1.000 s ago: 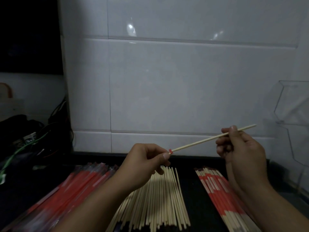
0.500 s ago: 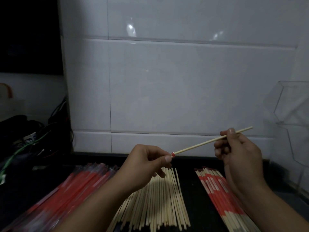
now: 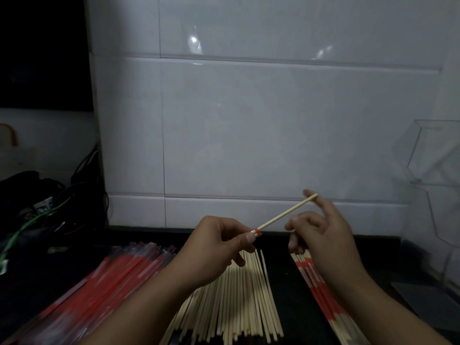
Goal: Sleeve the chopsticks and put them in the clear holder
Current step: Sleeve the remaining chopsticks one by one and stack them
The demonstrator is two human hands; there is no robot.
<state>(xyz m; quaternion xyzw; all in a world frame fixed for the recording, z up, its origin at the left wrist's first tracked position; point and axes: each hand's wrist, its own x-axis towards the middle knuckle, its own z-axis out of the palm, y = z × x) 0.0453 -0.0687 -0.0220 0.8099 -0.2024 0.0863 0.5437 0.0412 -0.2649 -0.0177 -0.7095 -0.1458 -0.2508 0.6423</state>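
My left hand (image 3: 214, 247) pinches the red mouth of a sleeve (image 3: 256, 232) between thumb and forefinger; the rest of the sleeve is hidden by the hand. A bare wooden chopstick (image 3: 286, 214) sticks out of that mouth, slanting up to the right. My right hand (image 3: 328, 235) is beside its far end, index finger stretched out and touching the tip, the other fingers loosely curled. The clear holder (image 3: 433, 170) stands against the wall at the far right, apart from both hands.
On the dark counter lie three piles: red empty sleeves (image 3: 112, 282) at the left, bare chopsticks (image 3: 239, 300) in the middle under my hands, sleeved chopsticks (image 3: 321, 290) at the right. Dark cables and clutter (image 3: 37, 210) sit far left. A white tiled wall rises behind.
The chopstick has slid left into the sleeve, so less of it shows. My right hand has let go of its pinch and now touches the far tip with an outstretched finger.
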